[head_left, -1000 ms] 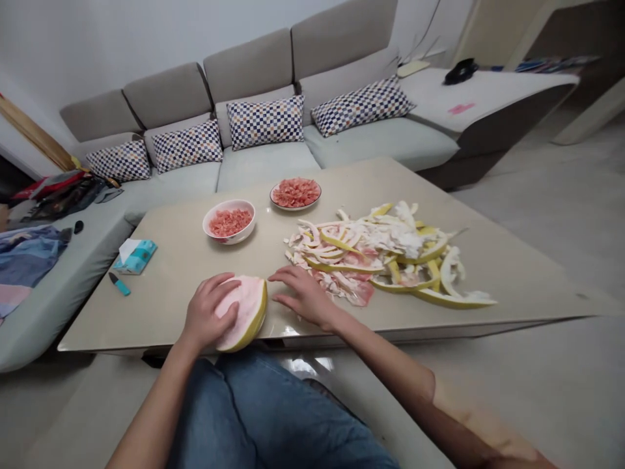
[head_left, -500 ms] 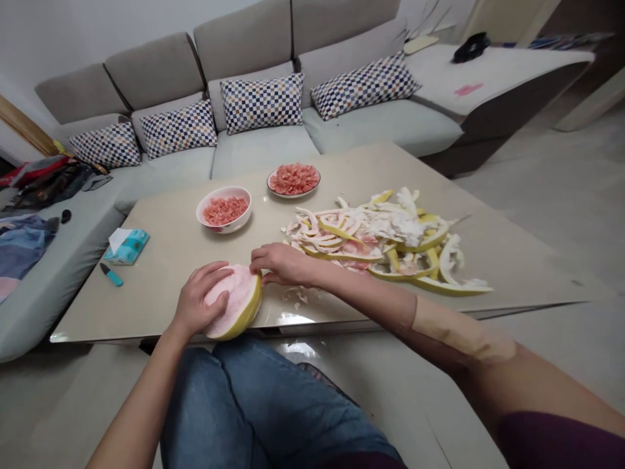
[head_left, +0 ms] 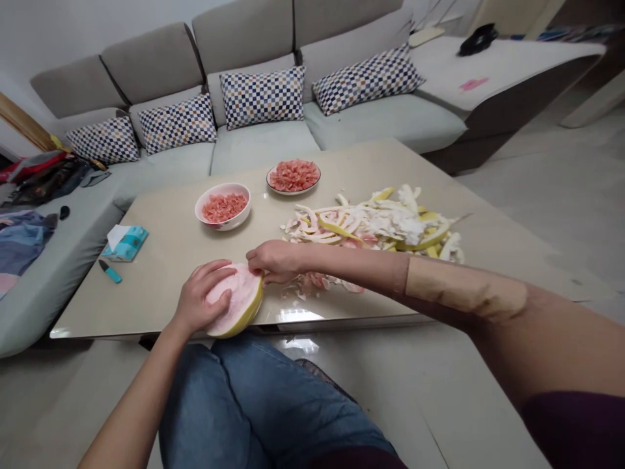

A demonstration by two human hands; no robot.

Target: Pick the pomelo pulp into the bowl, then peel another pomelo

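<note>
On the surface (head_left: 195,247)'s near edge, the pomelo piece (head_left: 234,301) lies pith-up, left hand (head_left: 200,301) cupping it, right hand (head_left: 274,259) pinching its far rim. Peeling is underway; next likely a firm pull against the bracing hand.

1. A home living room, by the look of the long grey sofa (head_left: 273,140) with checked cushions (head_left: 262,96).
2. Low coffee table (head_left: 161,260) in front, carrying a bowl (head_left: 223,206) and a plate (head_left: 293,177) of cut fruit, plus a tissue pack (head_left: 124,242).
3. Clothes (head_left: 22,238) heaped at the left end, possibly laundry.
4. Pale tiled floor (head_left: 551,189).
</note>
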